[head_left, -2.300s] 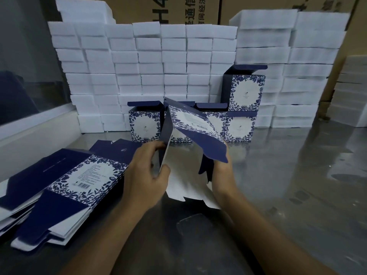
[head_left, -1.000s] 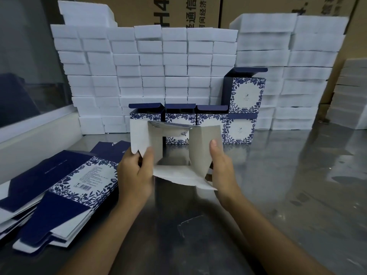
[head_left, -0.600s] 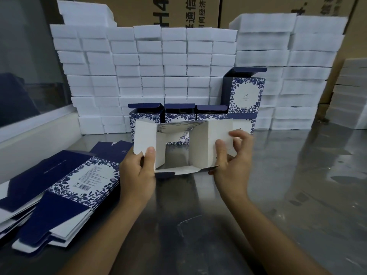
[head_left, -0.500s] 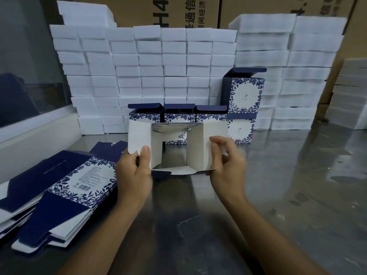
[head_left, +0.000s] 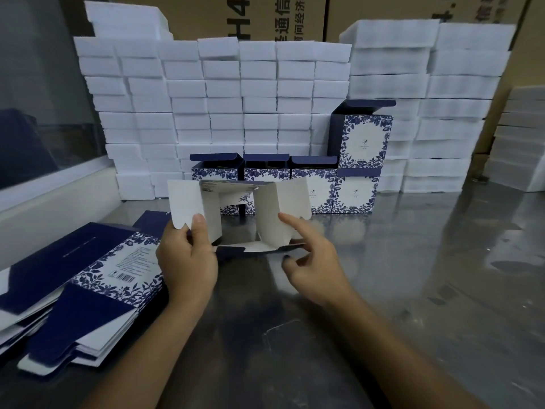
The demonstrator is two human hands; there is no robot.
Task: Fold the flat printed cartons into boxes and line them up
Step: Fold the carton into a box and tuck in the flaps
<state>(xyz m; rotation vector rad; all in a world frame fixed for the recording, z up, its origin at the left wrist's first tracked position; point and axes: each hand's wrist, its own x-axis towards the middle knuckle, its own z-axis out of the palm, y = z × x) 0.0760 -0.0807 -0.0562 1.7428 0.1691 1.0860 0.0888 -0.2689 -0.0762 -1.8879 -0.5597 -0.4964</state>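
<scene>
Glossy steel table (head_left: 413, 290), matt card carton (head_left: 265, 208)

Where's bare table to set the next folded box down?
Bare steel table right of the right hand and beside the row of folded boxes; also near the front edge. Crowded on the left by the flat carton stack and at the back by the foam blocks.

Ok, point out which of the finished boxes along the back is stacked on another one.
The raised box at the right end of the row. It sits on top of the rightmost box; the other three stand directly on the steel table.
</scene>
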